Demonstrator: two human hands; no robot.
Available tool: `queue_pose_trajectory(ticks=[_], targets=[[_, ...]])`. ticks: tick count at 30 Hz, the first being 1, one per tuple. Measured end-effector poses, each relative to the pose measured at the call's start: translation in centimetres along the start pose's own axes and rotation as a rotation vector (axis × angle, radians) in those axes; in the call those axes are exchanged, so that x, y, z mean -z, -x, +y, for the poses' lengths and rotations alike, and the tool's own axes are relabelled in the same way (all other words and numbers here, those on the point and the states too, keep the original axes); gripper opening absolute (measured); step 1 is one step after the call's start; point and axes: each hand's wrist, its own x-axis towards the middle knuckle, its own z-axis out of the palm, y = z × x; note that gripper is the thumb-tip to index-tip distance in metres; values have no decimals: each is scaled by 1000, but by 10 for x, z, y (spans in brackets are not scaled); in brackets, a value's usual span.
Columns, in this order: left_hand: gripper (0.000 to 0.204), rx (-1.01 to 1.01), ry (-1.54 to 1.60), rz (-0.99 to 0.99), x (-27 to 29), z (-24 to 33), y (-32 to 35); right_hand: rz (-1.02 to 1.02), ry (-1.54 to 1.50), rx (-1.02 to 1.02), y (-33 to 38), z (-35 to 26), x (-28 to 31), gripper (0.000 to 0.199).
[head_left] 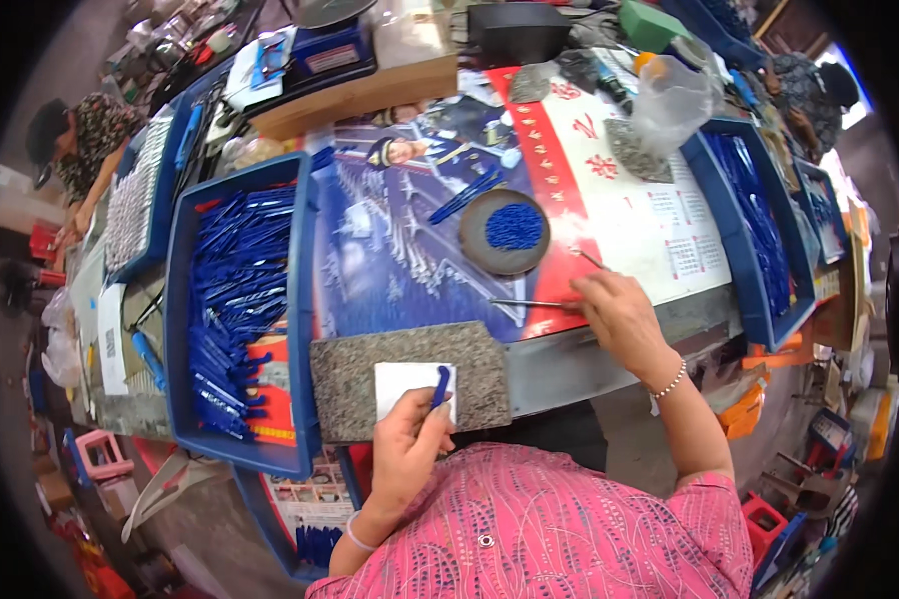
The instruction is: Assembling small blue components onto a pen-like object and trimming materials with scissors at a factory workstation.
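At lower centre, the left hand (406, 447) pinches a blue curved piece (441, 385) over a white pad (398, 384), apparently for clear contrast. Right of centre, the right hand (621, 324) grips a slender tool (529, 302) near a round dish (473, 238) of blue bits (514, 227), presumably placed for reach.
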Motion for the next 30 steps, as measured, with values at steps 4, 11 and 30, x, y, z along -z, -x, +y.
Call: queue_pose_trajectory(ticks=[4,11,30], targets=[[17,60,152,-82,-3,1,-3,-65,263,-220,-7,24,10,33],[28,121,137,-216,-14,7,-7,-382,289,-79,-36,57,6,13],[25,431,907,-484,3,-2,-19,4,-362,-244,-23,-29,44,10]])
